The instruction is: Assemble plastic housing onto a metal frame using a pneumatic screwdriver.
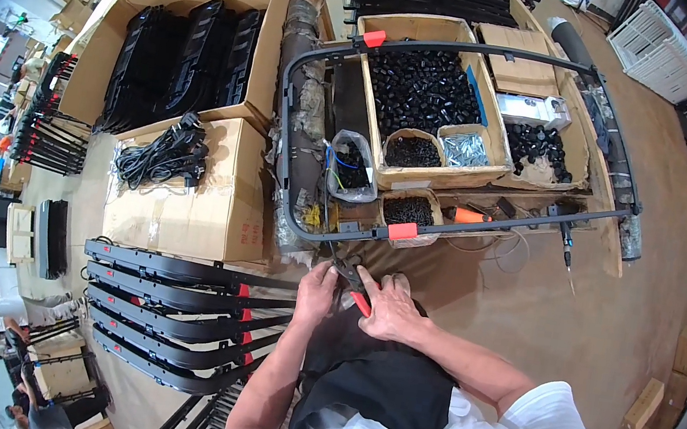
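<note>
In front of my waist, my right hand (390,307) grips pliers with red handles (360,303). Their dark jaws (345,266) point up and left toward the fingertips of my left hand (315,295). My left fingers are pinched together beside the jaws, where a thin dark cable (332,249) runs down from the frame; its end is hidden by the fingers. Just beyond my hands, a large black rounded frame (483,219) lies across the bench, with a red piece (403,231) on its near bar and a red piece (374,39) on its far bar.
Inside the frame's outline stand a wooden box of black caps (421,85) and a plastic tub (354,166). A power screwdriver (567,237) hangs at the right. Stacked black frames (174,296) lie left of me, near a carton with black cables (163,156). People work at far left.
</note>
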A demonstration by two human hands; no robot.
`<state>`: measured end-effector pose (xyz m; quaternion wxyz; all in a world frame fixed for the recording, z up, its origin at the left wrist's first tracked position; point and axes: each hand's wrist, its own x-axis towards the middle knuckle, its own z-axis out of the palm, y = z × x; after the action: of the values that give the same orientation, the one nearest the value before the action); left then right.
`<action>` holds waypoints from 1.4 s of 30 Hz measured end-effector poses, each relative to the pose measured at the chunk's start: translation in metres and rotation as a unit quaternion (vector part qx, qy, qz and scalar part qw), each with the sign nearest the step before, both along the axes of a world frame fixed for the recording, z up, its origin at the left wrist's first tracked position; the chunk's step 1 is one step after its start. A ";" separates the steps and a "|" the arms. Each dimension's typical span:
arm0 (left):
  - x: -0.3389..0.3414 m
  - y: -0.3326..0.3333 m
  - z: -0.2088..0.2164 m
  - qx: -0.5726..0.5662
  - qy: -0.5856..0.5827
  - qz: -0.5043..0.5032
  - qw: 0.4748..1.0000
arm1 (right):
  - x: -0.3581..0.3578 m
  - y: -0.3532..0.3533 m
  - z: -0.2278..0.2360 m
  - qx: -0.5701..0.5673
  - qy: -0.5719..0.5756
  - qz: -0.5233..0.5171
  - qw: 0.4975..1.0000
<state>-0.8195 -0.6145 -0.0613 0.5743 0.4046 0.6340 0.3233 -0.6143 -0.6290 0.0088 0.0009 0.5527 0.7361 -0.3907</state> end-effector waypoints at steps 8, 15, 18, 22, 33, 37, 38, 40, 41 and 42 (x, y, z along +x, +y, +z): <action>-0.020 0.021 0.038 -0.044 0.031 -0.059 0.997 | -0.001 -0.003 0.014 -0.002 0.039 -0.034 0.999; -0.032 0.101 0.086 0.394 0.502 -0.195 0.744 | -0.039 -0.024 0.030 0.066 -0.005 -0.105 0.992; -0.032 0.128 0.075 0.281 0.500 -0.360 0.736 | -0.058 -0.032 0.031 0.114 -0.025 -0.135 0.984; -0.038 0.152 0.063 0.260 0.440 -0.401 0.760 | -0.088 -0.032 0.022 0.154 -0.052 -0.205 0.965; -0.040 0.149 0.048 0.277 0.394 -0.337 0.809 | -0.130 -0.036 0.019 0.209 -0.143 -0.244 0.936; -0.038 0.149 0.044 0.280 0.380 -0.330 0.817 | -0.143 -0.034 0.022 0.201 -0.169 -0.251 0.931; -0.037 0.150 0.044 0.269 0.388 -0.331 0.817 | -0.148 -0.033 0.022 0.205 -0.189 -0.254 0.926; -0.034 0.151 0.045 0.257 0.393 -0.334 0.817 | -0.157 -0.029 0.022 0.205 -0.212 -0.256 0.921; -0.032 0.151 0.047 0.257 0.394 -0.332 0.818 | -0.161 -0.027 0.021 0.199 -0.254 -0.243 0.915; -0.030 0.149 0.048 0.258 0.395 -0.329 0.818 | -0.164 -0.025 0.019 0.193 -0.296 -0.229 0.907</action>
<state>-0.8494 -0.4653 -0.0134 0.2215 0.8155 0.5288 0.0789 -0.7782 -0.6542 0.0281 0.0226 0.7860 0.6159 -0.0491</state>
